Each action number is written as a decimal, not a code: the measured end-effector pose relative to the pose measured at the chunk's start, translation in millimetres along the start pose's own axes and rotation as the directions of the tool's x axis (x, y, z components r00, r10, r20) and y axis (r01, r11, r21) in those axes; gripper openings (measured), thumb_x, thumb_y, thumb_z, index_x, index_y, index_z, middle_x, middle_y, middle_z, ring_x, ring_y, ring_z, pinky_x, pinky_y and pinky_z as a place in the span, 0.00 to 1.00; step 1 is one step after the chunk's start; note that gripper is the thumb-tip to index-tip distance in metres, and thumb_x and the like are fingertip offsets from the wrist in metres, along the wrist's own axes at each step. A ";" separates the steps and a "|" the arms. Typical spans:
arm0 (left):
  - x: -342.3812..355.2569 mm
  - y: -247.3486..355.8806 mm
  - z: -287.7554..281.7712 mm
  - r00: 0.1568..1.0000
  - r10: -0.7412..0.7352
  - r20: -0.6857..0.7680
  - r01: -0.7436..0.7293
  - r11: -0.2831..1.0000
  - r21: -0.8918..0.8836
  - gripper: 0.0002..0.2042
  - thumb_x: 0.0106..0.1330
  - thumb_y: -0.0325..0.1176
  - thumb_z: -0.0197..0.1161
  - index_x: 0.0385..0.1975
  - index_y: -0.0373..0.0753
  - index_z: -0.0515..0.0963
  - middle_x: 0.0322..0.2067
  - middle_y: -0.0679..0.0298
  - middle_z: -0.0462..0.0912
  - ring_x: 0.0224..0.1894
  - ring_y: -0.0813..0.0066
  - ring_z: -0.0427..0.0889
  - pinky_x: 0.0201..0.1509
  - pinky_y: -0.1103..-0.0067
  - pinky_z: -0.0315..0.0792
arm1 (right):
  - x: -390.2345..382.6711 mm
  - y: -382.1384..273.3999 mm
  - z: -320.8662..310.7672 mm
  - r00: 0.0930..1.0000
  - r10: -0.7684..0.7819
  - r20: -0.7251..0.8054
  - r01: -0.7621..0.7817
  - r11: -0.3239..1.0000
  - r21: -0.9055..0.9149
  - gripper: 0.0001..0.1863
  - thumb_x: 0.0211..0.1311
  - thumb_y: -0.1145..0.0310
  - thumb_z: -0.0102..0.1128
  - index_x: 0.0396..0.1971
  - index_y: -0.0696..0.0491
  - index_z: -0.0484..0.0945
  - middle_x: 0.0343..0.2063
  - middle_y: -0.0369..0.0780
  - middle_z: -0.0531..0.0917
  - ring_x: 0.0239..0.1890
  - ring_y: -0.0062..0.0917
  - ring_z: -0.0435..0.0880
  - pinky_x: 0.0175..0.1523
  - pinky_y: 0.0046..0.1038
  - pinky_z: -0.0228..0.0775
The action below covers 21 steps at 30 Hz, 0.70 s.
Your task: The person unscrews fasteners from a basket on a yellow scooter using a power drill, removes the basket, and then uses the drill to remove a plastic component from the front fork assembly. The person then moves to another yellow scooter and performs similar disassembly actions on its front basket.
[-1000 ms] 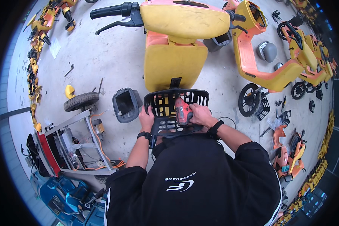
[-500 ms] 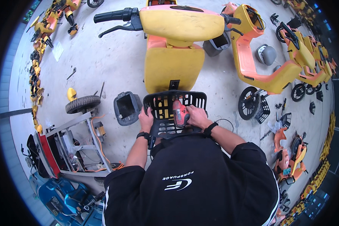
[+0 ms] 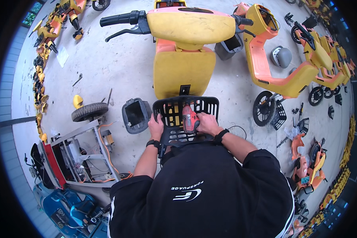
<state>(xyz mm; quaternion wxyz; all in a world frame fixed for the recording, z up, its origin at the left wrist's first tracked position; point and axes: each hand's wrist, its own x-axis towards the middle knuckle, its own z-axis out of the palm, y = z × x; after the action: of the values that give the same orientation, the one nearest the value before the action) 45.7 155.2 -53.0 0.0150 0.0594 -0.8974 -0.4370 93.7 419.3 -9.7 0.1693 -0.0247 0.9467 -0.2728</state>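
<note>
A black plastic basket (image 3: 210, 102) with slotted walls sits against the front of a yellow scooter (image 3: 184, 71). My left hand (image 3: 156, 126) is closed around the basket's left wall. Inside the basket is a red and black cordless drill (image 3: 189, 119), its nose pointing toward the scooter. My right hand (image 3: 207, 123) grips the drill from its right side; part of the handle is hidden by the hand. What the drill's tip touches is too small to make out.
Left of the basket stands a grey open bin (image 3: 135, 116), and beyond it a loose wheel (image 3: 90, 112). A metal frame with orange cable (image 3: 87, 154) lies at lower left. Another yellow and pink scooter (image 3: 261, 67) stands at right, with loose parts on the floor.
The whole view has shifted slightly. Both hands keep their places on the basket and the drill, with no clear movement relative to them.
</note>
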 end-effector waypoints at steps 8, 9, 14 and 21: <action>1.3 3.3 -1.2 1.000 -0.004 0.012 0.004 1.000 0.024 0.09 0.67 0.33 0.55 0.37 0.34 0.76 0.27 0.52 0.83 0.34 0.49 0.83 0.37 0.63 0.75 | 1.6 1.4 0.0 0.998 0.057 0.005 -0.057 0.997 0.054 0.19 0.37 0.65 0.64 0.34 0.54 0.78 0.34 0.45 0.82 0.38 0.43 0.82 0.44 0.41 0.74; 1.1 3.6 -1.3 1.000 -0.002 0.011 0.002 1.000 0.023 0.09 0.67 0.33 0.55 0.37 0.34 0.76 0.27 0.52 0.83 0.34 0.49 0.83 0.37 0.63 0.75 | 2.5 1.7 -1.7 0.998 0.057 0.003 -0.057 0.997 0.054 0.19 0.37 0.65 0.64 0.34 0.54 0.78 0.34 0.45 0.82 0.38 0.43 0.82 0.44 0.41 0.74; 0.4 7.1 -3.1 1.000 -0.007 0.022 0.007 1.000 0.005 0.09 0.67 0.33 0.55 0.38 0.33 0.75 0.27 0.52 0.84 0.34 0.51 0.83 0.37 0.64 0.75 | 10.1 7.2 -18.1 0.995 0.011 0.098 -0.020 0.996 0.091 0.22 0.39 0.59 0.67 0.37 0.55 0.80 0.35 0.46 0.82 0.39 0.43 0.81 0.45 0.39 0.74; 1.4 11.1 -5.2 1.000 -0.016 0.019 0.016 1.000 0.011 0.10 0.68 0.33 0.54 0.38 0.32 0.75 0.27 0.52 0.84 0.34 0.51 0.83 0.37 0.64 0.75 | 11.7 3.8 -21.1 0.990 0.060 0.126 -0.068 0.996 0.061 0.20 0.40 0.58 0.67 0.34 0.52 0.81 0.34 0.46 0.83 0.40 0.43 0.82 0.45 0.40 0.74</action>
<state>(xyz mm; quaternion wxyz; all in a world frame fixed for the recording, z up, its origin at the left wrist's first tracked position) 43.7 157.8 -41.2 0.0024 0.0623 -0.8994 -0.4326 75.8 431.7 1.5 0.2373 -0.0056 0.9253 -0.2957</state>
